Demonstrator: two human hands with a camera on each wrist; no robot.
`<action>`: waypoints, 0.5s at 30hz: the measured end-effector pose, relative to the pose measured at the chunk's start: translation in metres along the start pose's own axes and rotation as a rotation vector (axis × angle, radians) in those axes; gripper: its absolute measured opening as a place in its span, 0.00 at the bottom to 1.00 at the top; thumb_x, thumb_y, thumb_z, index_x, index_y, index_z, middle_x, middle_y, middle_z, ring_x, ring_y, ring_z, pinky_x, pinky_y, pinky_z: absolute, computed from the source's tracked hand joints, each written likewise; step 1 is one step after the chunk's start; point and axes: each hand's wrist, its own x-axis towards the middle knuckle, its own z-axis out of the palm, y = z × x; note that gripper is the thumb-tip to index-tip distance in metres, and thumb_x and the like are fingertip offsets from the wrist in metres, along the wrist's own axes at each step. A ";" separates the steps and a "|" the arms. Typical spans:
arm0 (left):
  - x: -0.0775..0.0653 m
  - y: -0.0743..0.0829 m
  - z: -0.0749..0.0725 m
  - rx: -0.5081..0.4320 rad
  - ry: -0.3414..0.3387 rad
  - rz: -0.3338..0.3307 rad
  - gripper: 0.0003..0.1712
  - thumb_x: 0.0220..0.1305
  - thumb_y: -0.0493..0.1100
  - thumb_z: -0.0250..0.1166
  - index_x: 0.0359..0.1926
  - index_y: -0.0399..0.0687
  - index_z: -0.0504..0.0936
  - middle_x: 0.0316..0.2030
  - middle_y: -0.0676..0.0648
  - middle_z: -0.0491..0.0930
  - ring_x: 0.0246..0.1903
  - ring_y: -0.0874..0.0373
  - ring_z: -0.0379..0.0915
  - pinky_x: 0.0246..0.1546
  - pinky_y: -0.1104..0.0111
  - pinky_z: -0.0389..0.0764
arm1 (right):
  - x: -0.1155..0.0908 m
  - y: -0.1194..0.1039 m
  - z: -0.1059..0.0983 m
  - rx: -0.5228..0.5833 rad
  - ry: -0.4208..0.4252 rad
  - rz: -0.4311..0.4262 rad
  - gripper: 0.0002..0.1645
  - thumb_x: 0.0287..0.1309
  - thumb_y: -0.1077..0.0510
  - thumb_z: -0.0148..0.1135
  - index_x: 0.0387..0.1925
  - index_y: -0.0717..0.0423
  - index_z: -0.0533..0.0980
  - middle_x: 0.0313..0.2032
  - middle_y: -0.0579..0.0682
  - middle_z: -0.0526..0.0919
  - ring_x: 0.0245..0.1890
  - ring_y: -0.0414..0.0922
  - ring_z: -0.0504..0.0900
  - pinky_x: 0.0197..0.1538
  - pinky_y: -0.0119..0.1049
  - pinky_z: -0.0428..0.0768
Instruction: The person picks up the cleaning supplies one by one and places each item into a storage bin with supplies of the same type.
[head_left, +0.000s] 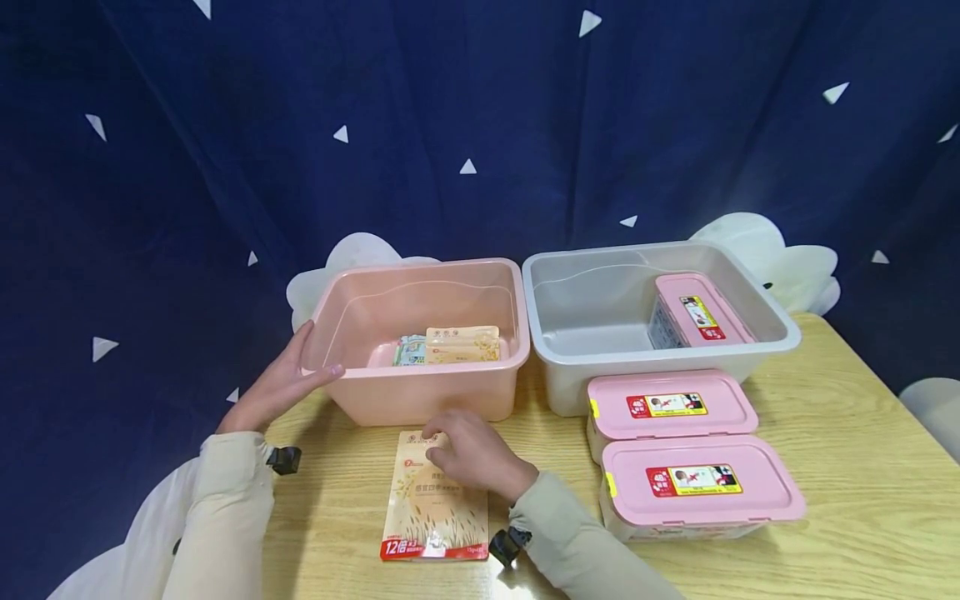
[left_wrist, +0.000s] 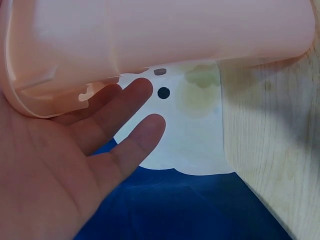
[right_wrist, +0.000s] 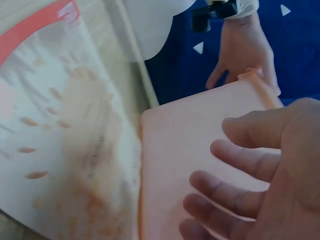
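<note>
the right hand (head_left: 472,454) grasps nothing, loosely bent over the packet (head_left: 441,523), which lies toward the left edge of the table (head_left: 330,475). a shallow pinch could slip; the left hand (head_left: 279,382), unclenched at the pink bin's (head_left: 420,397) near-left corner, could skew it by pushing.

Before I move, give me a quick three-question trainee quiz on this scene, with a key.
1. How many pink-lidded boxes stand outside the gray bin?
2. True or false: the right hand is over the gray bin.
3. Pick one: the left hand is at the rim of A) the gray bin, B) the pink bin.

Key: 1. Two. 2. False; it is over the large pouch on the table. 3. B.
</note>
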 end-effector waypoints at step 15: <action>0.000 -0.001 0.001 -0.004 0.010 -0.010 0.62 0.63 0.58 0.65 0.79 0.52 0.29 0.78 0.33 0.40 0.76 0.33 0.43 0.71 0.34 0.50 | -0.003 0.030 0.029 -0.237 0.053 0.245 0.17 0.51 0.60 0.65 0.46 0.53 0.80 0.49 0.53 0.79 0.53 0.53 0.75 0.41 0.50 0.79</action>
